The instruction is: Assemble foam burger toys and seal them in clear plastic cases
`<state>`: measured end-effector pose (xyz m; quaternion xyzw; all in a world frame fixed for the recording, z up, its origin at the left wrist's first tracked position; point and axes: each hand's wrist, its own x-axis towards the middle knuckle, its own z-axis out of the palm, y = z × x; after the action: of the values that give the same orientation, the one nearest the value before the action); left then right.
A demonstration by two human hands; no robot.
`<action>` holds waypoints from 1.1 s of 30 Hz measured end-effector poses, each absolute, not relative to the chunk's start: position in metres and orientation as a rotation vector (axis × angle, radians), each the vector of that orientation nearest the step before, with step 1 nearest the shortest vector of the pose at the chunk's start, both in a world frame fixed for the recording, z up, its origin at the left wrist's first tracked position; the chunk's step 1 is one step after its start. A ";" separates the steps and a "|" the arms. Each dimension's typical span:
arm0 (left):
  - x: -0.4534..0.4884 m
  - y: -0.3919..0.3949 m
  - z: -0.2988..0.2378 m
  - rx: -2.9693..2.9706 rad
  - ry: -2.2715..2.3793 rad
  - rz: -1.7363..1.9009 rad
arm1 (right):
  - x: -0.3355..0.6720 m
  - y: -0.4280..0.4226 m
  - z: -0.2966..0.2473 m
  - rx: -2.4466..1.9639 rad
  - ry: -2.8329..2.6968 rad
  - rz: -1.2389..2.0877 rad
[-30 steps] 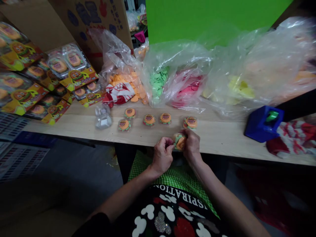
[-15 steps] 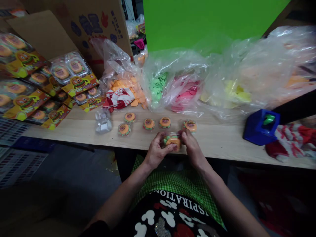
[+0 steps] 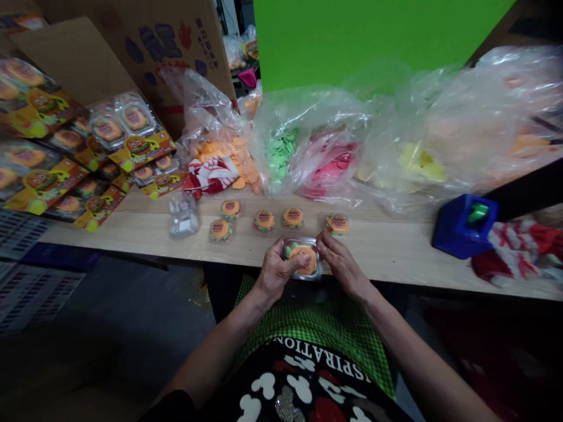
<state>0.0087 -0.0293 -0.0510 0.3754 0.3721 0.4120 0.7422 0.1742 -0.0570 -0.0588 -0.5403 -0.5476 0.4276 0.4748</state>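
Observation:
At the table's front edge, a burger toy in a clear plastic case [image 3: 303, 262] lies between my two hands. My left hand [image 3: 278, 271] grips its left side, with the thumb pressed on the orange bun. The fingers of my right hand [image 3: 341, 261], held together, pinch the case's right rim. Just beyond stand several cased burger toys, including one burger toy [image 3: 337, 224] behind my right hand and another burger toy [image 3: 292, 217] behind my left. An empty clear case [image 3: 183, 218] lies to the left.
Plastic bags with orange pieces [image 3: 241, 158], green pieces [image 3: 281, 155], pink pieces [image 3: 334, 167] and yellow pieces [image 3: 422, 161] line the back of the table [image 3: 387, 249]. Stacked burger packs [image 3: 44, 176] stand at left. A blue tape dispenser [image 3: 461, 228] and a striped cloth [image 3: 514, 249] are at right.
The cased burger toy has been tipped flatter and shifted slightly left and toward me. My left thumb has stayed on the bun, while my right fingers have straightened along the rim.

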 end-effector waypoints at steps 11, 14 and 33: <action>0.030 -0.034 -0.047 0.690 0.842 1.375 | 0.131 -0.071 -0.063 -1.387 -1.112 0.899; 0.036 -0.040 -0.047 0.655 0.877 1.418 | 0.124 -0.069 -0.064 -1.349 -1.066 0.869; -0.035 -0.079 -0.063 1.295 0.903 0.372 | 0.169 -0.113 -0.057 -1.337 -2.016 1.344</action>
<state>-0.0355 -0.0787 -0.0626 0.5789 0.4037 0.1661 0.6887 0.1691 -0.1133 -0.0566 -0.4746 -0.7158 0.4773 0.1858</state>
